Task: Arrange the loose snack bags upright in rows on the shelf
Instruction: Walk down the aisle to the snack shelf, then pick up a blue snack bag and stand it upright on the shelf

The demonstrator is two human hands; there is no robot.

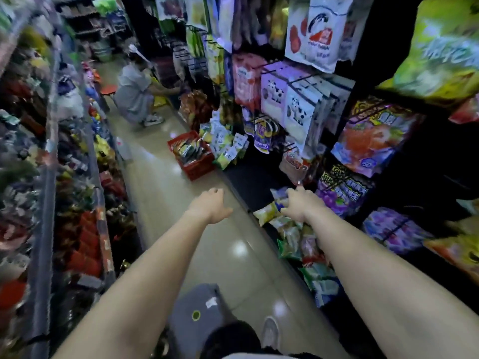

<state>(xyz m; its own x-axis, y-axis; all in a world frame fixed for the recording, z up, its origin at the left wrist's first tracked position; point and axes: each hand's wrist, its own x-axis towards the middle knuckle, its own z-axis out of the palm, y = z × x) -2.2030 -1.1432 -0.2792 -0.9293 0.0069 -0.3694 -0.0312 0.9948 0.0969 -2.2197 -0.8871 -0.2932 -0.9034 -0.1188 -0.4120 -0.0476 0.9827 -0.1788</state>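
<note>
Cramped shop aisle, glossy tiled floor (pixel 160 193) between crowded racks. Left grip (pixel 211 203) stretched forward over the floor, palm down, fingers loose, holding nothing. Right grip (pixel 302 203) reaching onto the low shelf (pixel 246 180) at right, set on the snack bags (pixel 290 237); clamped or merely touching, impossible to tell. Bags green, yellow and blue-white, heaped flat and overlapping along the shelf's front edge. Red basket (pixel 193 161) farther along.

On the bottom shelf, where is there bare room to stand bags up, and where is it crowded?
Bare dark shelf runs between the red basket and the loose snack bags. It is crowded from the right hand toward the camera, where bags lie heaped.
</note>
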